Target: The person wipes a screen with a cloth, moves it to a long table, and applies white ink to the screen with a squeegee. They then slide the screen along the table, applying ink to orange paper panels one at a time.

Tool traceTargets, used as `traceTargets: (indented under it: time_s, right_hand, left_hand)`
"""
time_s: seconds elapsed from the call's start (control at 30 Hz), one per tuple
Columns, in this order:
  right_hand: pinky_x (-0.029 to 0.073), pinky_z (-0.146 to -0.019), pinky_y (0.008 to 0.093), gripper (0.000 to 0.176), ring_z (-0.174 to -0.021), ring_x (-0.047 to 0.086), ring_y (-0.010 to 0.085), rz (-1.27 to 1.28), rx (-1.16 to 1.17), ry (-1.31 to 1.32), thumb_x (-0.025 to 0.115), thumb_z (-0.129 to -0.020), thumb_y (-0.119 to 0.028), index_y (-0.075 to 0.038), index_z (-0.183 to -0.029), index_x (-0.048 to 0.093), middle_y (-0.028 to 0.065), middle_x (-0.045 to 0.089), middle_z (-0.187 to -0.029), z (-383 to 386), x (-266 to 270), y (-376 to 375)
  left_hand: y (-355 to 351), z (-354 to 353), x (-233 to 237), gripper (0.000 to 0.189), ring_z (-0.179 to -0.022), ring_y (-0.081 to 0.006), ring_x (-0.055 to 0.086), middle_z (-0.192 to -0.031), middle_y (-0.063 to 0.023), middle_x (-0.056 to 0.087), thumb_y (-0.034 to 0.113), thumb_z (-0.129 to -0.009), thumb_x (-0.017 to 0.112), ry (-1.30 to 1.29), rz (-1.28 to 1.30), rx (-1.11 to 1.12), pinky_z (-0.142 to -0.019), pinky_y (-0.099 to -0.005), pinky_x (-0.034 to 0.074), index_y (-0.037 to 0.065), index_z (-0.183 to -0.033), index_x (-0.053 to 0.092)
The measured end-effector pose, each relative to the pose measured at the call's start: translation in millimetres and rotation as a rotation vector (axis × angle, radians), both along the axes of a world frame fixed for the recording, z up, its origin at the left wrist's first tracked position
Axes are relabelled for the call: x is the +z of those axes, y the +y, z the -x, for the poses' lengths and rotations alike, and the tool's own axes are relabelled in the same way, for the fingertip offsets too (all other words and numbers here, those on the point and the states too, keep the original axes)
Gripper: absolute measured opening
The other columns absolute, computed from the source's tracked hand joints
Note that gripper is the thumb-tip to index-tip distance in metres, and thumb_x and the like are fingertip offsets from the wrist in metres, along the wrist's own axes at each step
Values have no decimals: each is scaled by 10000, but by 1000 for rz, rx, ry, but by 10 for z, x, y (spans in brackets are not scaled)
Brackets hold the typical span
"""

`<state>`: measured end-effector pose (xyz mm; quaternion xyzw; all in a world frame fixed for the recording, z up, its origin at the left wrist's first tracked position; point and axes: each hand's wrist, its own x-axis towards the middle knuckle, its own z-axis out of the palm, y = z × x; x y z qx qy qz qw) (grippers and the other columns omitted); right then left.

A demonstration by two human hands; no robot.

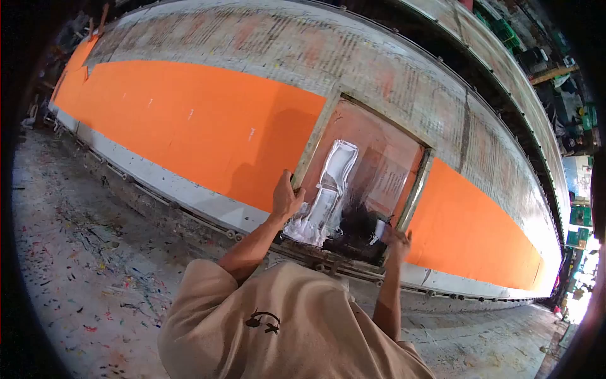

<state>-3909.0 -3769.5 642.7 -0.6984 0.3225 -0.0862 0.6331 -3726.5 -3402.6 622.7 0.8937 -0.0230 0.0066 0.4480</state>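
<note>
A screen printing frame (315,140) lies over an orange fabric strip (208,136) on the long table. My left hand (288,199) grips its left rail, the thumb toward the mesh. At the lower right rail, my right hand (396,243) is closed around the frame's edge, its fingers partly hidden. Near that hand is a small white piece (379,232) whose kind I cannot make out. Inside the frame, white ink (309,232) is heaped at the lower left, below a long white-coated shape (339,165). Dark ink (358,222) covers the lower right of the mesh.
The long printing table (252,41) curves across the view, with a rail and bolts along its near edge (170,205). A second table (499,69) runs behind it. Paint-spotted floor (95,271) lies at the left. Green crates (579,216) stand at the far right.
</note>
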Motion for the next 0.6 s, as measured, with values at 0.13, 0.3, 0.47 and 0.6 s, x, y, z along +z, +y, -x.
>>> traceTargets:
  time_s: [0.13,0.3,0.47,0.6]
  right_hand:
    - [497,-695,303,333,-751,645,176,-239,-220,49,614,-858,-138,50,-1107,732,106,702,-847,556,-35,-1200]
    - [484,-648,343,349,-721,628,200,-100,-225,-17,631,-846,-234,63,-988,749,98,682,-815,718,238,-2176]
    - [494,-670,322,398,-761,636,187,-97,-305,-3,639,-875,-266,57,-1065,771,92,713,-902,1234,92,-2303]
    - [529,-752,320,355,-846,653,187,-100,-270,11,610,-835,-156,18,-1087,790,72,722,-957,1427,-100,-2276]
  left_hand:
    - [-991,132,116,567,-1052,-452,656,-1154,-272,640,161,-835,764,146,183,52,-878,-556,510,-15,-1293,479]
    - [-2332,623,-263,566,-1079,-471,642,-1164,-264,645,209,-840,753,34,-64,89,-863,-552,519,-11,-1289,487]
    - [-2307,1018,-439,505,-994,-421,628,-1095,-223,579,247,-877,727,-56,-190,14,-841,-551,522,14,-1272,514]
    - [-2308,1046,-275,499,-1081,-420,587,-1149,-239,543,243,-869,738,-48,-390,4,-864,-552,503,17,-1254,514]
